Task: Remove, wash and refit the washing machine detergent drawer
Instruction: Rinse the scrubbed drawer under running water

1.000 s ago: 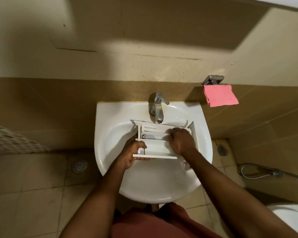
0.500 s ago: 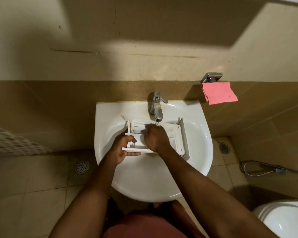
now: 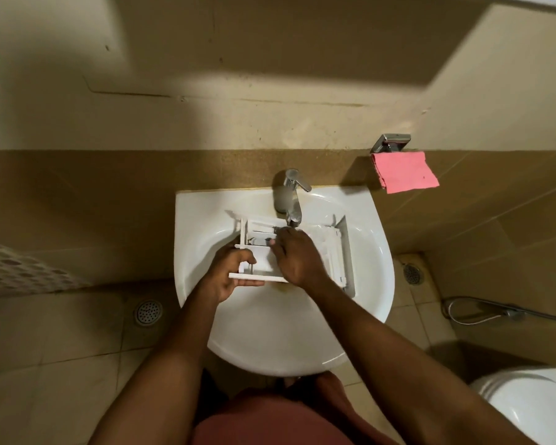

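– Over the sink (image 3: 203,226), right under the tap (image 3: 292,203): drawer (image 3: 330,248) sits in the bowl, long side running left to right, grey front panel at the right end.
– Grip?
– Left hand (image 3: 227,277) holds the drawer's near-left corner. Thumb is curled over the top of the near wall, fingers wrapped below it.
– Right?
– Right hand (image 3: 297,258) lies palm down on the drawer's middle, fingers bent into the compartment below the spout. Whether they pinch anything: cannot tell, fingertips mostly hidden.
– Drawer relative to the hands?
– Left end pokes out beyond the left hand, toward the wall. Right end sits apart from both hands, at the bowl's right slope.
– Contents?
– Far-left compartment: a grey part inside. Near-left one looks plain white. Right section is white and ribbed.
– Surroundings?
– Pink cloth (image 3: 403,171) hangs on a metal holder (image 3: 390,142), right of the tap. Floor drain (image 3: 147,312) left of the sink, toilet (image 3: 533,409) lower right.
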